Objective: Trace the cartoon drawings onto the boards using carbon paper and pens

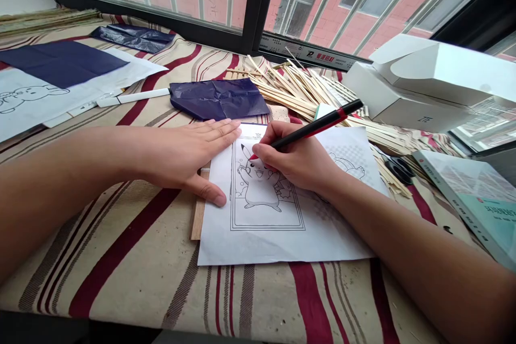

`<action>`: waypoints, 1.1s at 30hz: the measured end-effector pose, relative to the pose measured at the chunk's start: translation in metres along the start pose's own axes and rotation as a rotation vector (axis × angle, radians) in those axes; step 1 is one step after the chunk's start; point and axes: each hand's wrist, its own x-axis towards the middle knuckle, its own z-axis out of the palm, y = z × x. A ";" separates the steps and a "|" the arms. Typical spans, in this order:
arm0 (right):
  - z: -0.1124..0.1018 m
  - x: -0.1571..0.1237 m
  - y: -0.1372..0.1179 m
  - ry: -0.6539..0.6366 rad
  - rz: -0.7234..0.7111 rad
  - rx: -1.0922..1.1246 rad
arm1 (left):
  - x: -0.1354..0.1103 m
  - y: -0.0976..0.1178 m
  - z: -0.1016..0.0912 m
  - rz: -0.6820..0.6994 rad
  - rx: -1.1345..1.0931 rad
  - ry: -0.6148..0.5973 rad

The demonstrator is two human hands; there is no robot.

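Observation:
A white paper sheet [266, 246] with a framed line drawing of a cartoon character [260, 193] lies in front of me, over a wooden board [197, 220] whose left edge shows. My left hand [193, 153] rests flat on the sheet's left side, fingers stretched out and thumb spread. In my right hand [288, 153] is a black and red pen [318, 124], pinched near its tip. The red tip touches or nearly touches the drawing by the character's head. Part of a second drawing [349, 166] shows to the right, behind my right wrist.
Dark blue carbon paper [217, 98] lies behind the sheet, near a white knife-like tool [135, 98]. Thin wooden sticks [298, 86] are piled at the back. Black-handled scissors [397, 169], a book [471, 199] and a white box [423, 86] stand right. Another drawing [36, 99] lies left.

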 end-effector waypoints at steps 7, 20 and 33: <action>0.000 0.000 0.000 -0.001 0.019 0.012 | 0.000 -0.001 0.001 0.022 0.019 0.017; -0.008 0.003 -0.005 -0.030 -0.022 0.358 | 0.001 -0.001 0.001 0.020 0.004 0.019; -0.009 0.027 0.007 -0.196 -0.034 0.252 | 0.002 -0.001 0.001 0.011 0.002 0.028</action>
